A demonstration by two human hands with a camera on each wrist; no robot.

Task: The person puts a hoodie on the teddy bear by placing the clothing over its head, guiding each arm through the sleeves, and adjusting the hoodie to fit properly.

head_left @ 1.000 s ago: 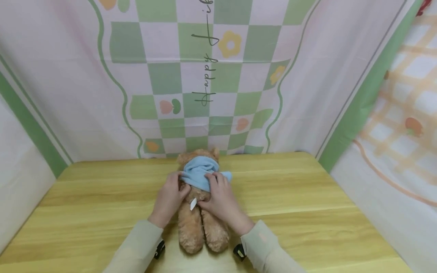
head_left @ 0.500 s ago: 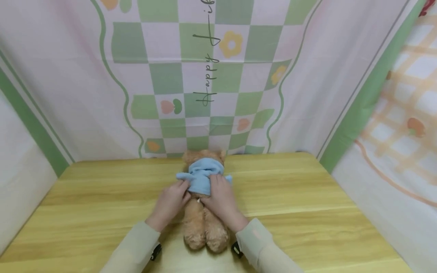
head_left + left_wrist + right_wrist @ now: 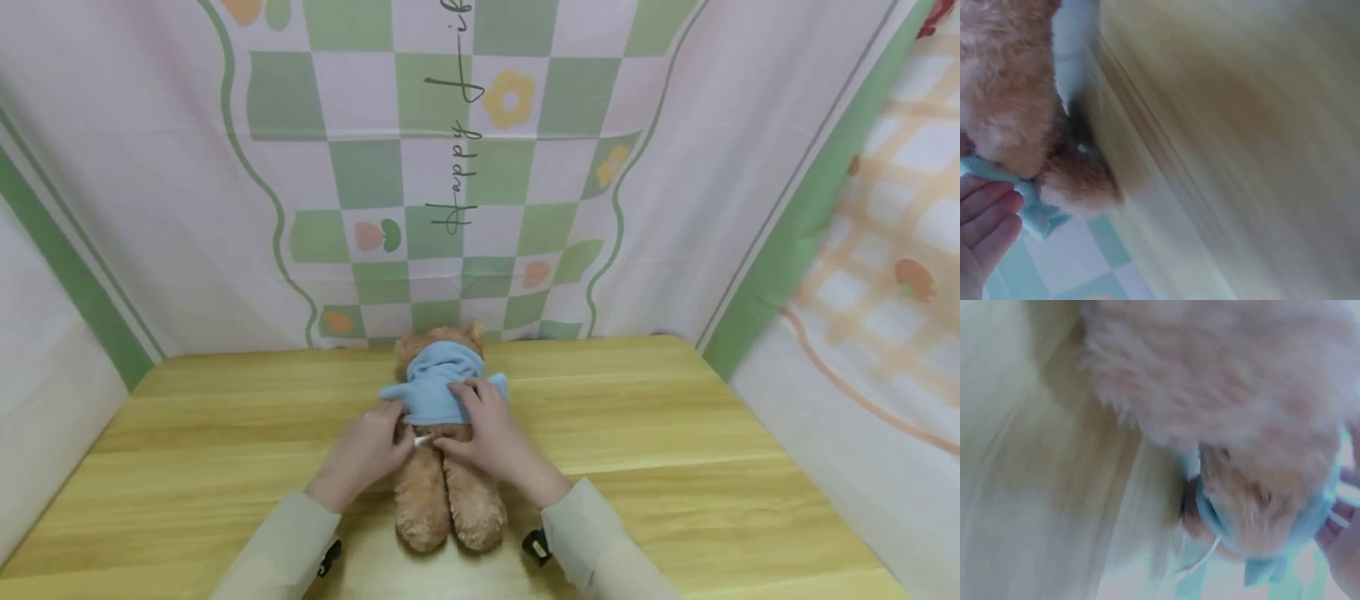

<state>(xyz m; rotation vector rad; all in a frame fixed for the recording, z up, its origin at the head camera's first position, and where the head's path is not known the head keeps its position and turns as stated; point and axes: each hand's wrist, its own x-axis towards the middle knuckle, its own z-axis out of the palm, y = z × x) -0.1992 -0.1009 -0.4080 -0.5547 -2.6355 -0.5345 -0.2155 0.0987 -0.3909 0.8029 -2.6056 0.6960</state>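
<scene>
In the head view we see the teddy bear (image 3: pixel 422 504) midway along the surface (image 3: pixel 675 483), its long axis running between near and far edges, head at the far one, feet toward us. Wood stretches widely to the left and right edges. The right hand (image 3: pixel 501 442) rests on the blue shirt (image 3: pixel 432 402), thumb spread from fingers; the left hand (image 3: pixel 367 448) touches its lower left, and whether that grip pinches we cannot tell. The left wrist view adds straight fingers against blue cloth; the right, blurred, shows the hem curving round fur.
</scene>
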